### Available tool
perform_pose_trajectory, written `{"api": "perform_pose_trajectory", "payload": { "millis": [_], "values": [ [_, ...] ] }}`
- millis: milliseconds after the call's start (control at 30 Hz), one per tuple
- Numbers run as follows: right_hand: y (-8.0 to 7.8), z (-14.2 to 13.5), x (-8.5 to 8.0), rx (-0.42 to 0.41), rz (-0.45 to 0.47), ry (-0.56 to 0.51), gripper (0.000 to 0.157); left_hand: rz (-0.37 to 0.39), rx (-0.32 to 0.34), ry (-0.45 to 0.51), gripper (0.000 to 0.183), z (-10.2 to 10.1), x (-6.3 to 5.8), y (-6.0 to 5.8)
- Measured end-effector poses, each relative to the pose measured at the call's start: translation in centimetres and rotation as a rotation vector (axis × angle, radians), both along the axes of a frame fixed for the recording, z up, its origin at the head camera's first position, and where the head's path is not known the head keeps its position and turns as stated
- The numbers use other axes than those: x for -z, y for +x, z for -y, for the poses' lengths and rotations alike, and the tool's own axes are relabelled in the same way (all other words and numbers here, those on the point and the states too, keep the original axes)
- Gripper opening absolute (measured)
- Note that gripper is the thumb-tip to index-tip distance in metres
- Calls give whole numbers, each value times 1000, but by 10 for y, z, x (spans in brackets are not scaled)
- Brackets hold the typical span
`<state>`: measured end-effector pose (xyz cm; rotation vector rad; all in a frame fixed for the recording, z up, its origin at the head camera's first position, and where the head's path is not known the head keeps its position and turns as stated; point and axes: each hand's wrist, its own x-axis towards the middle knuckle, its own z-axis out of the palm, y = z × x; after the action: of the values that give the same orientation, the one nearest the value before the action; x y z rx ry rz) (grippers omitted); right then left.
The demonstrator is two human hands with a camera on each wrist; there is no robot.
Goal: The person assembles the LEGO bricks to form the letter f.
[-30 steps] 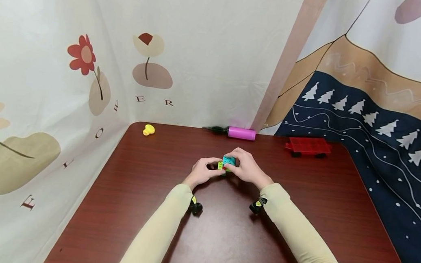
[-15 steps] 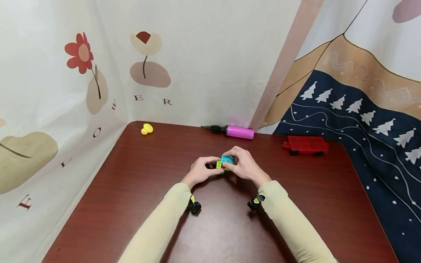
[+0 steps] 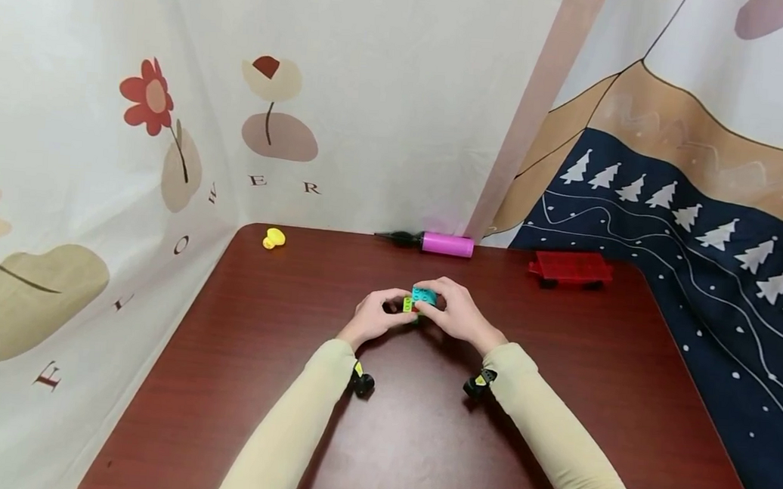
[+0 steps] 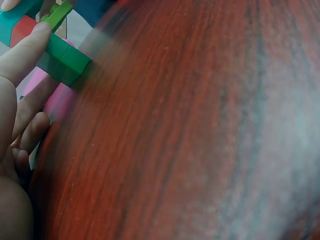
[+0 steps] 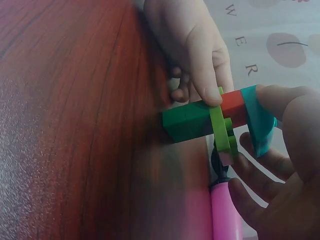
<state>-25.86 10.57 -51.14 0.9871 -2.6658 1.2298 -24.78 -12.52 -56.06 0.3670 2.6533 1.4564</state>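
Observation:
A small stack of toy bricks stands at the table's middle between both hands. Its dark green bricks [image 5: 187,120] are at the bottom, below a lime green plate [image 5: 220,125], a red brick [image 5: 234,106] and a teal brick [image 3: 423,295] with a curved side. My left hand [image 3: 374,320] pinches the stack around the lime plate, its thumb pressed on the plate's edge in the right wrist view. From the other side my right hand [image 3: 462,312] grips the teal brick between thumb and fingers. Fingers partly cover the stack in the head view.
On the brown table [image 3: 378,440], a pink hand pump [image 3: 447,245] with a black nozzle lies along the back edge. Farther right sits a red toy wagon [image 3: 572,269]. A yellow toy piece [image 3: 274,238] is near the back left corner. Printed curtains [image 3: 387,108] hang behind.
The head view shifts slightly. Both hands keep hold of the brick stack in the same place, with no clear movement of the bricks.

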Motion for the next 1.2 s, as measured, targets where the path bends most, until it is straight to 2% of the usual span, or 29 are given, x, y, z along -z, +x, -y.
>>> {"api": "perform_pose_trajectory", "payload": {
  "millis": [233, 433, 567, 800, 933, 1200],
  "values": [
    [-1, -2, 0, -15, 0, -4, 34, 0, -9, -10, 46, -1, 1, 0],
    [-1, -6, -3, -44, 35, 4, 40, -6, -12, 10, 42, -2, 4, -1],
    [-3, -7, -3, -39, 46, 8, 41, -9, -10, 39, 41, -2, 1, -2],
    [-13, -6, 0, 5, 56, -37, 33, -35, 53, 108, 39, -3, -7, -3],
    [-18, -6, 0, 30, 95, -75, 27, -51, 82, 100, 43, -4, -10, -3],
    [-22, -8, -1, 87, 181, -82, 27, -59, 117, 77, 55, -6, -13, -4]
  ]
}}
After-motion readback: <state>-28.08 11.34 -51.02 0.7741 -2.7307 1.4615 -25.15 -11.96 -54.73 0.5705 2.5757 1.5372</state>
